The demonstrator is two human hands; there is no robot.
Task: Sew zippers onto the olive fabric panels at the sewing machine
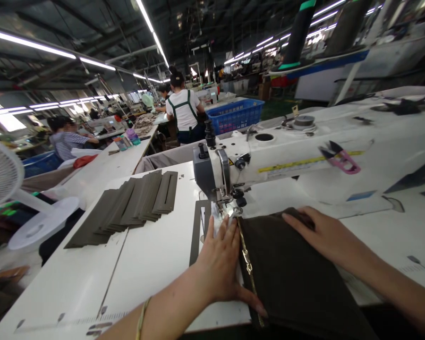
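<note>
Two flat hands work at my white desk [92,283]: under the sewing machine [255,160] lies the dark cloth [297,278], zipper [248,267] along its left edge. My left hand [221,264] and right hand [322,233] press it open-palmed, gripping nothing. I'd judge steady, even feeding keeps that edge straight at the needle.

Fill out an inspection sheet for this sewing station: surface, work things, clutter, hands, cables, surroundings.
Surface: white table, a ruler strip along its near edge.
Work things: dark fabric with a gold zipper on its left edge, lying at the sewing machine foot.
Clutter: stack of olive pieces; pink snips on the machine arm; white fan at left.
Hands: left hand flat beside the zipper, thumb on the fabric; right hand flat on the fabric's top.
Cables: nothing seen.
Surroundings: factory hall, ceiling strip lights, other people at tables, blue crate.
</note>
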